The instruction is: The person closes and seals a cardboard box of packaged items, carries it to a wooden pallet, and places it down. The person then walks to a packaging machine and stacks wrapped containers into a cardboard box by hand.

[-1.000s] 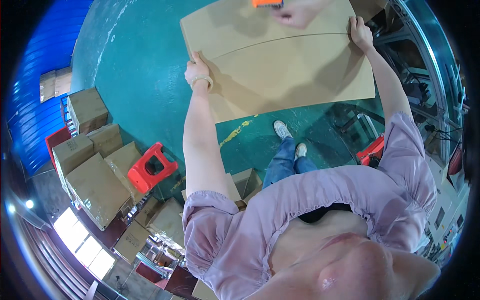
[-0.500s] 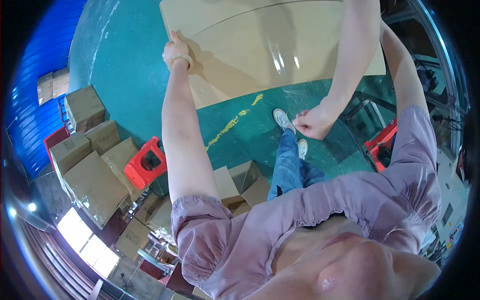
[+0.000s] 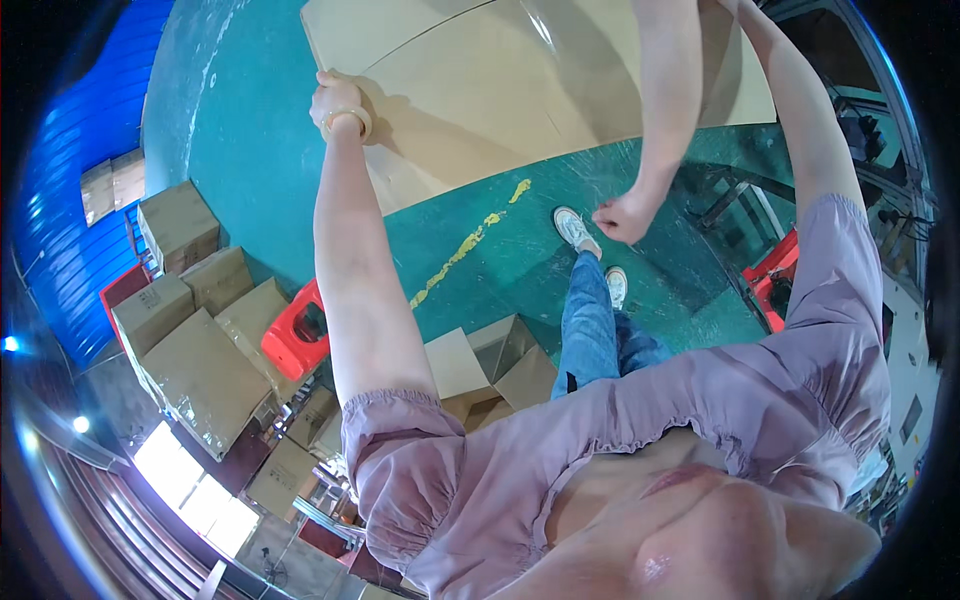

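Teal-painted floor [image 3: 265, 150] below lg flat tan cardboard sheet [image 3: 520, 105]; L hand [image 3: 338, 98] grips its L edge. R hand [image 3: 733, 4] barely in view at top, can't tell grip. Co-worker's curled hand [image 3: 625, 217] nr 2 white lace-up shoes [image 3: 575, 227].

I see the bare left hand [image 3: 338, 98], a pale round bangle [image 3: 366, 124] at its wrist, gripping the left edge of a large tan cardboard panel [image 3: 480, 120]. From my end, the bare right forearm [image 3: 815, 130] reaches up beside the panel's right edge, its hand mostly cut off. A co-worker's curled bare hand [image 3: 627, 218] shows just past the panel's near edge.
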Available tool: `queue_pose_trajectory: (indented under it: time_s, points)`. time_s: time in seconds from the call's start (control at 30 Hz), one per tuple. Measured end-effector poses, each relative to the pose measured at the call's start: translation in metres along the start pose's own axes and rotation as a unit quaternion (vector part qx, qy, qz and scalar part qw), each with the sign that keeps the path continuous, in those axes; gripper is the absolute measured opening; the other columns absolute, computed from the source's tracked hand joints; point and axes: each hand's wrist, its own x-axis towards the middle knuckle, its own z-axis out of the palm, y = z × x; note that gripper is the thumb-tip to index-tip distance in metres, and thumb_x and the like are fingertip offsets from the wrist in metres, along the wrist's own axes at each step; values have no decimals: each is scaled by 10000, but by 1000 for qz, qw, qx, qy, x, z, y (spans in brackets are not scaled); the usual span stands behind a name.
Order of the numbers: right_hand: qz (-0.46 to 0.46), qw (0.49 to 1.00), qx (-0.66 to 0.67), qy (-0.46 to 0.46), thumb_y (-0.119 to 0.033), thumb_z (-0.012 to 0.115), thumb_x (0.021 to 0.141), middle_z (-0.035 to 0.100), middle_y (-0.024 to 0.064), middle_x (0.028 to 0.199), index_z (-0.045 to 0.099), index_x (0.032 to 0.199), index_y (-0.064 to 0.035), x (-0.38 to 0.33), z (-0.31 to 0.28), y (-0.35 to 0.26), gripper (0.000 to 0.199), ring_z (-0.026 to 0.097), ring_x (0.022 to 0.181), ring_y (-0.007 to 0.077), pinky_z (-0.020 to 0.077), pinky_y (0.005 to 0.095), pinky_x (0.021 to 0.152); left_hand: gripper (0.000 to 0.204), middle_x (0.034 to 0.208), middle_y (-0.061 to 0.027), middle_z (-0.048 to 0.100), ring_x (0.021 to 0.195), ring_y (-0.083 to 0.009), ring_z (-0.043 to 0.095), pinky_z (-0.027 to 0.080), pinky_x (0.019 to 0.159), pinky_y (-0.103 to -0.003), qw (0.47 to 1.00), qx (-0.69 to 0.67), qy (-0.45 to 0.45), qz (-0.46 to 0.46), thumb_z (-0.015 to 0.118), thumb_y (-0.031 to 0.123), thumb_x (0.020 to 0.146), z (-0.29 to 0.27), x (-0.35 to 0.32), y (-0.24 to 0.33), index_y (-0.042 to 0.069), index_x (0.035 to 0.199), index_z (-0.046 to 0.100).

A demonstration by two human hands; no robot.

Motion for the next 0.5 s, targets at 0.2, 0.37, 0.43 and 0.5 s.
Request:
queue_pose_trajectory:
  time_s: [0.2,0.37,0.43,0.5]
  points:
    - [20,1000,8,-2,-363,283,917,561,303,964,520,987,18,-3,1,-10,454,521,936,454,406,487,836,612,1052,-210,590,1029,-374,532,413,896,-441,1000,-8,23,5,148,393,921,-4,-1,-1,-7,1051,592]
    - [14,1000,0,10,-320,313,904,586,291,893,528,937,11,-4,0,-13,396,554,862,454,433,485,798,598,1063,-209,585,1029,-376,531,415,889,-445,1000,8,25,11,149,381,924,-4,7,1,-4,1050,589]
    - [3,999,-36,6,-279,347,878,597,280,862,547,912,18,-1,-8,-4,360,583,808,429,463,476,728,519,1043,-204,593,1012,-375,542,417,890,-433,999,26,18,22,225,346,918,5,8,10,1,1013,601]
    - [-67,984,-158,-49,-263,444,804,609,222,777,582,892,21,2,-9,9,328,618,714,338,490,436,593,439,1040,-201,590,991,-341,558,458,809,-416,944,222,-34,240,379,371,871,14,21,-11,1,974,592]
